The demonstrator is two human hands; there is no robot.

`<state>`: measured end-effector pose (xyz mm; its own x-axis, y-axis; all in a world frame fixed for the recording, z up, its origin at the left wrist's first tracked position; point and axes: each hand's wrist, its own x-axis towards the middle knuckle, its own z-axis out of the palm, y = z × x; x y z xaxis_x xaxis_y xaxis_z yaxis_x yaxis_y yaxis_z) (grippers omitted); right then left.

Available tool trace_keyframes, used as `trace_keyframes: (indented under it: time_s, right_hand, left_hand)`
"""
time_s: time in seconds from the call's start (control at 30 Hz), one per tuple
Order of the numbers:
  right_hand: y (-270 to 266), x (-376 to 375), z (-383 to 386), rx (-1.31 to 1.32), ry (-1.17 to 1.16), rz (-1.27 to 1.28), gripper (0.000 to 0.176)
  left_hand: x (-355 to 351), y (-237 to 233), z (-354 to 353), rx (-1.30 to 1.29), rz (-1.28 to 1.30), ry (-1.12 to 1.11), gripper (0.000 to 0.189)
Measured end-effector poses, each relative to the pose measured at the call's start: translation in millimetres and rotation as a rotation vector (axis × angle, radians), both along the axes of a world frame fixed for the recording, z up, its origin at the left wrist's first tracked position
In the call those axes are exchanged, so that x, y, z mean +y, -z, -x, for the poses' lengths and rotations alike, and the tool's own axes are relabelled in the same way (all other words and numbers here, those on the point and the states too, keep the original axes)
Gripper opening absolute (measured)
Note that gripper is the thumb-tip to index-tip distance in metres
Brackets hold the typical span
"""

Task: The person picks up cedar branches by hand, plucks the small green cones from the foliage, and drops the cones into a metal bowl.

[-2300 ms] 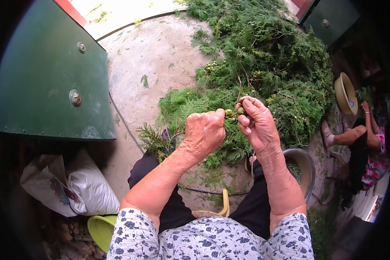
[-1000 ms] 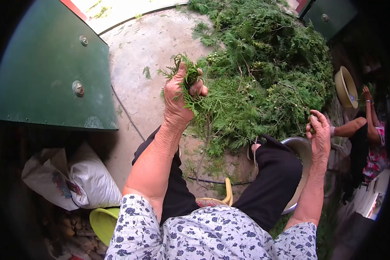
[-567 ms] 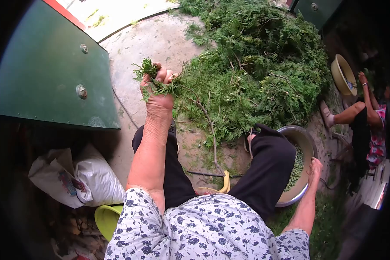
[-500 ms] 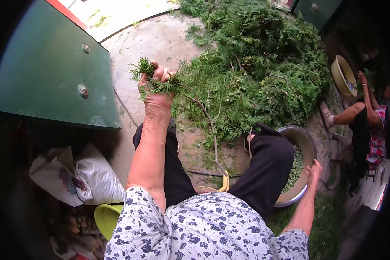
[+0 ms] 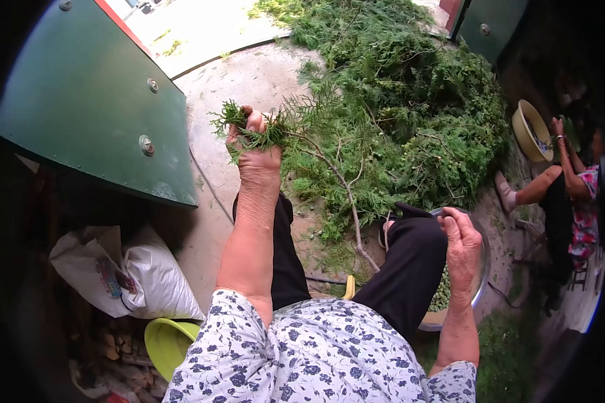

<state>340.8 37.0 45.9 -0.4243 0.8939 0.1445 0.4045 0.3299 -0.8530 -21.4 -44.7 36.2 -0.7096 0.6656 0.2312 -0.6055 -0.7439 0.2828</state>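
My left hand is closed around leafy green sprigs of a conifer branch, held out in front of me. The branch's bare brown stem slants down to the right, its lower end close to my right knee. My right hand is raised over the metal basin beside that knee; its fingers are loosely bent and apart, with nothing visible in them. Small round green cones lie in the basin, partly hidden by my leg and right hand.
A large heap of cut conifer branches covers the floor ahead. Green metal doors stand at left and far right. White sacks and a yellow-green bucket are at lower left. Another person sits at right near a yellow basin.
My right hand has risen from the basin's right side to above its far part, near my knee. The branch's lower end has shifted slightly right. My left hand keeps its grip.
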Motion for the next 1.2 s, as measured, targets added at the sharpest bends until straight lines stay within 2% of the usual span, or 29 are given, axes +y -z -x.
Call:
trace_keyframes:
  time_s: [0.03,0.07,0.1,0.13,0.17,0.23,0.3,0.33,0.47,0.57,0.63,0.7,0.77,0.83,0.87,0.97,1.0,1.2]
  right_hand:
    - [9,-12,21,0.064,-0.166,0.048,0.03]
    - [9,-26,44,0.082,-0.278,0.247,0.039]
    - [21,-30,60,0.143,-0.421,0.52,0.05]
    - [18,-37,75,0.263,-0.485,0.876,0.053]
    - [19,-42,90,0.389,-0.483,1.224,0.046]
    - [21,-48,107,0.441,-0.507,1.306,0.035]
    - [21,-46,119,0.449,-0.465,1.259,0.032]
    - [21,-44,123,0.467,-0.412,1.209,0.029]
    - [28,-35,139,0.345,-0.471,1.051,0.025]
    - [33,-26,153,0.332,-0.449,0.954,0.025]
    - [29,-22,163,0.313,-0.458,0.894,0.024]
    - [29,-17,171,0.32,-0.45,0.788,0.024]
    - [30,-14,179,0.315,-0.469,0.761,0.025]
    - [29,-13,186,0.332,-0.433,0.705,0.026]
    - [28,-12,188,0.32,-0.449,0.677,0.026]
    - [29,-11,194,0.246,-0.416,0.612,0.026]
    - [35,-11,196,0.296,-0.425,0.59,0.026]
    - [38,0,200,0.199,-0.463,0.486,0.031]
  left_hand:
    - [-1,7,5,0.01,-0.019,0.021,0.025]
    - [-4,9,6,0.012,-0.041,0.032,0.026]
    - [-4,9,7,0.01,-0.06,0.043,0.027]
    - [-4,8,7,0.013,-0.065,0.035,0.027]
    - [-5,9,8,-0.05,-0.036,-0.009,0.026]
    - [-13,6,12,-0.117,-0.007,-0.068,0.026]
    - [-21,-2,17,-0.202,0.212,-0.119,0.022]
    - [-20,3,27,-0.259,0.229,-0.174,0.019]
    - [-24,17,56,-0.279,0.249,-0.152,0.019]
    - [-28,29,72,-0.157,0.136,-0.105,0.021]
    - [-33,33,81,-0.187,0.037,-0.063,0.024]
    - [-35,34,93,-0.108,0.163,-0.122,0.024]
    - [-43,35,94,-0.184,0.117,-0.129,0.018]
    - [-47,37,101,-0.146,0.262,-0.117,0.021]
    - [-48,35,100,-0.187,0.306,-0.132,0.028]
    - [-55,39,106,-0.145,0.366,-0.092,0.028]
    - [-56,39,107,-0.152,0.445,-0.127,0.028]
    - [-72,43,132,-0.177,0.516,-0.215,0.024]
